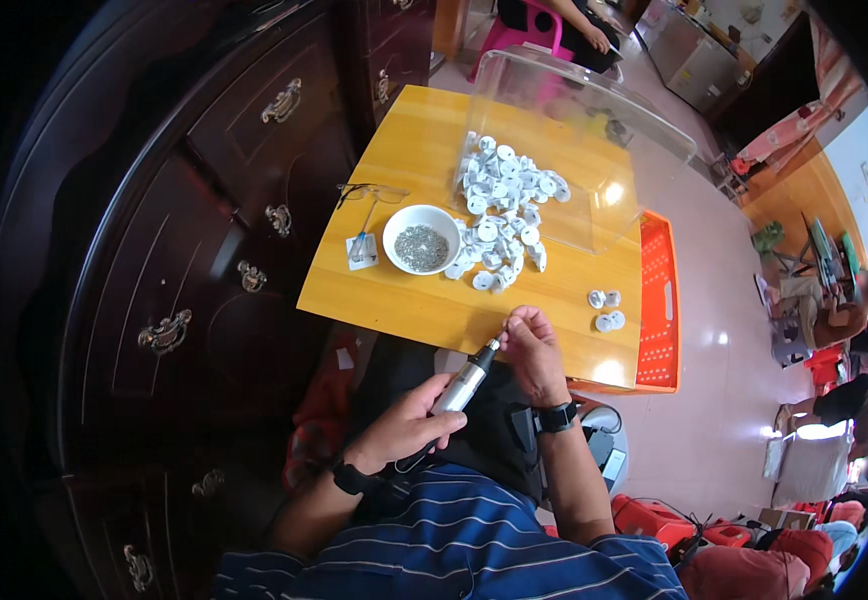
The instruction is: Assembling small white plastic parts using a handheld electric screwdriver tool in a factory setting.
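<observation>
My left hand (406,425) is wrapped round the silver body of an electric screwdriver (462,386). Its black nose points up and right, just past the table's near edge. At its tip, the thumb and fingers of my right hand (536,352) are pinched together; whatever they hold is too small to make out. A white bowl (391,230) of small silver screws (421,246) stands on the yellow table (374,290), left of a heap of round white plastic parts (490,234). Several similar white parts (606,298) sit apart at the table's right side.
A clear plastic bin (594,225) lies tipped around the heap's far part. Eyeglasses (379,192) and a small blue-handled tool (360,240) lie near the bowl. An orange crate (662,300) stands along the table's right edge, dark drawers (224,230) at left. Other people are in the background.
</observation>
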The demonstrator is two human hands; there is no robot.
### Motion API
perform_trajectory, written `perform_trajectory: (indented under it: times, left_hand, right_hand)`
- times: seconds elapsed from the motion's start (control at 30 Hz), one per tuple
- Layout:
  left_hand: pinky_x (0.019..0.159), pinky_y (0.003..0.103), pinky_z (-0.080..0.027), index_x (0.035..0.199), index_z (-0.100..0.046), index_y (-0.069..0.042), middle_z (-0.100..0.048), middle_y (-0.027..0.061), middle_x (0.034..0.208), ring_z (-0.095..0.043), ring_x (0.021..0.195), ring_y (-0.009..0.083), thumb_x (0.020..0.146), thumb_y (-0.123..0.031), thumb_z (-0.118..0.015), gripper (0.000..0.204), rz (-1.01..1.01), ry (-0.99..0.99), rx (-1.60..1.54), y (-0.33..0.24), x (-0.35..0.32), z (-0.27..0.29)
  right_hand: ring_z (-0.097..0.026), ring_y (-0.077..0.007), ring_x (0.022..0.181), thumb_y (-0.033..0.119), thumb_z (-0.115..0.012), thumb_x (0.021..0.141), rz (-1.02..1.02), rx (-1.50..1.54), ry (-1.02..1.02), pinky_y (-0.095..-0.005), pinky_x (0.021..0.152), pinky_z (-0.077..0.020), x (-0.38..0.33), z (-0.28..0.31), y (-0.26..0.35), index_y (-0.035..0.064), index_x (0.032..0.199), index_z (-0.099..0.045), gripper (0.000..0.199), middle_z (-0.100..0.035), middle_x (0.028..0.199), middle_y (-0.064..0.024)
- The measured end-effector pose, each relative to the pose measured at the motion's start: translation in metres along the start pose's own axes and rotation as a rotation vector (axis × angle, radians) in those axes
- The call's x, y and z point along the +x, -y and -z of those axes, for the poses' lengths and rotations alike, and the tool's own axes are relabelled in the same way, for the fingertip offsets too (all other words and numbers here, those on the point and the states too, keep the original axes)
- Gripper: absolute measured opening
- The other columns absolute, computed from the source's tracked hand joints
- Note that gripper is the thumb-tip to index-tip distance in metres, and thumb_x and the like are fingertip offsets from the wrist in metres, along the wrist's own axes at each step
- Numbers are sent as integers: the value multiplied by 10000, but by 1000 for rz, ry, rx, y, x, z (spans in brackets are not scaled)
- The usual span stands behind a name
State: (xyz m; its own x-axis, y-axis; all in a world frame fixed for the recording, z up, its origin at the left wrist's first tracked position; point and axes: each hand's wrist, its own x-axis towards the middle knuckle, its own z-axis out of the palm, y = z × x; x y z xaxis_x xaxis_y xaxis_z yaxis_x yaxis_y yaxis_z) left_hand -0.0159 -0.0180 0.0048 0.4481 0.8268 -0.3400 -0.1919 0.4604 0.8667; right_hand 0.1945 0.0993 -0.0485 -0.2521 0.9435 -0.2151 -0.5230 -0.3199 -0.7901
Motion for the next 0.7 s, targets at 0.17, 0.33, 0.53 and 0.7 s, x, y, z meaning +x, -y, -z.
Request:
perform_trajectory:
  times: [0.17,0.33,0.53,0.7]
  left_hand:
    - [639,241,-508,1460,-400,-27,-623,59,970,-617,747,98,935,-165,-668,605,-163,-125,396,16,6,0]
    - [674,276,-537,1452,-403,-10,-655,107,1015,-649,788,123,910,-199,-697,644,-327,-249,773,14,5,-4]
    - [573,221,-483,1391,-449,-40,-604,30,908,-589,688,78,982,-193,-598,461,32,67,-147,-9,-2,6]
    - [576,219,-481,1398,-443,-34,-605,26,915,-592,692,82,981,-203,-600,476,40,73,-222,-4,-6,9]
  right_hand:
    - [-608,-78,748,94,-613,1005,-1,-154,-27,-215,692,-513,-1,-1,6,87,1053,-606,49,-623,873,21]
    - [-616,-66,732,105,-610,1011,-46,-269,-74,-199,674,-520,1,-3,10,85,1061,-605,53,-624,860,28]
    - [-614,-67,743,121,-626,1006,20,-181,-27,-199,677,-514,0,0,2,90,1073,-605,77,-626,882,23]
    - [-596,-61,735,123,-629,1007,26,-132,81,-201,678,-493,0,-6,9,88,1078,-604,83,-624,886,24]
